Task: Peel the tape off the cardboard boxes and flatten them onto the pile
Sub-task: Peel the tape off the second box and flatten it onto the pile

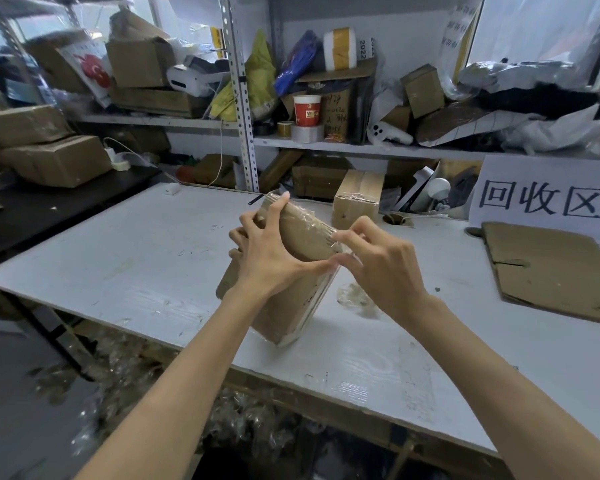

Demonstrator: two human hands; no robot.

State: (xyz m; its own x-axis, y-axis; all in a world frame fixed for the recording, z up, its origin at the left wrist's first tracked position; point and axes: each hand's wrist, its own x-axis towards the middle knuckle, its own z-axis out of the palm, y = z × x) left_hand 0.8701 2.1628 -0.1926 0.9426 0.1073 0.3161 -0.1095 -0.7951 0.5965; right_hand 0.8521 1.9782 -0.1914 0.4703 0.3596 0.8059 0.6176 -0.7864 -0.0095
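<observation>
1. On the white counter (118, 258), near its middle, a cardboard box (291, 306) stood tipped on one lower corner, its top end raised toward the hands.
2. Left hand (267, 251) gripped the upper end, with fingers spread and curled over the far edge and the thumb laid along the near face. Judged a bracing hold, to stop the box turning under a pull from the other side.
3. Right hand (378, 261) was drawn narrow, thumb and fingertips pinched on the clear tape (305, 220) at the box's upper right corner, just beside the left thumb. Could not tell whether a free end was lifted, as the film was glossy and blurred there.
4. The tilt likely served to bring the taped seam up into view and give the pull a clean line off the card.
5. A crumpled wad of clear tape (355, 296) lay on the counter just right of the box, below the right wrist. It sat clear of the box's foot, so out of the way.
6. A second box (357, 199) stood upright near the back edge with a tape strip across its top, well apart from the hands.
7. The pile of flattened cardboard (551, 271) lay at the far right, in front of a paper sign (541, 199). The held box was not yet flattened, and the step was judged to be peeling.
8. Clear scraps (125, 368) littered the floor below the near edge.
</observation>
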